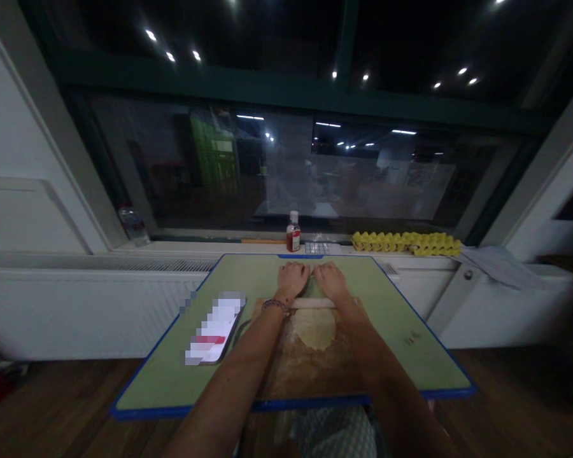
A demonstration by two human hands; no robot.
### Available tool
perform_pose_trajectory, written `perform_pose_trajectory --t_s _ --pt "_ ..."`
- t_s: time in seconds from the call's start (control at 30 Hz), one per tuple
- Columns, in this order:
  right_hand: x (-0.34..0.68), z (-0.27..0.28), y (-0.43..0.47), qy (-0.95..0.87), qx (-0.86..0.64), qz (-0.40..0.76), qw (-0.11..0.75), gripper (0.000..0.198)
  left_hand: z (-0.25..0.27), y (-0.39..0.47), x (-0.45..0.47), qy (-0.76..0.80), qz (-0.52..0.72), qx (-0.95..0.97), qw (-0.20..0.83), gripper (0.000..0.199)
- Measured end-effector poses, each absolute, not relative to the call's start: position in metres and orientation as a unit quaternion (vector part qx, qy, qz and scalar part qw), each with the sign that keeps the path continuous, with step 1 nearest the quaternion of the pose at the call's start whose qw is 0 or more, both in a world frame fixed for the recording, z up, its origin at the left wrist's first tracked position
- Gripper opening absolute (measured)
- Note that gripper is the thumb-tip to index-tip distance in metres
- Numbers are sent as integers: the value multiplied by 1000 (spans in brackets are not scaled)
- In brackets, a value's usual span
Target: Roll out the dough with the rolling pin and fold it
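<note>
My left hand (293, 278) and my right hand (329, 280) are close together near the far side of the table. Their fingers are curled inward and almost meet; whatever they hold is too small or hidden to make out. A pale rolling pin (314, 303) lies crosswise on this side of the hands, between my wrists, its ends hidden by my arms. Just nearer to me, a thin, roundish sheet of dough (315, 331) rests flat on a floured wooden board (310, 378), between my forearms.
A lit phone (217, 327) lies left of the board on the green, blue-edged table (401, 318). Along the windowsill stand a small bottle of reddish liquid (293, 234), yellow egg cartons (405, 243) and a clear plastic bottle (134, 226). Papers (499, 264) lie at right.
</note>
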State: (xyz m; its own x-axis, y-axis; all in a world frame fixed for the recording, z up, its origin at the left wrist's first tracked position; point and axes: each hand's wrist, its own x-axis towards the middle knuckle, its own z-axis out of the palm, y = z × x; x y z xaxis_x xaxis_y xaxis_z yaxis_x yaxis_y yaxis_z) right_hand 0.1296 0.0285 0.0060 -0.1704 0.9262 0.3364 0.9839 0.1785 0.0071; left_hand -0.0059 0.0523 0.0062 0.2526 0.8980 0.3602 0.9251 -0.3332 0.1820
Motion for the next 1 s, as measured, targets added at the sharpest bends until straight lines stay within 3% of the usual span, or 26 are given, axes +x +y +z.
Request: perform_pose_trajectory --t_s 0.4,1.0 --pt "131 4 37 -755 -636 -74 141 53 10 55 -6 -599 -168 -783 0 48" --pt "139 -9 38 -722 -684 -46 93 42 4 56 -7 -605 -113 -787 -41 51"
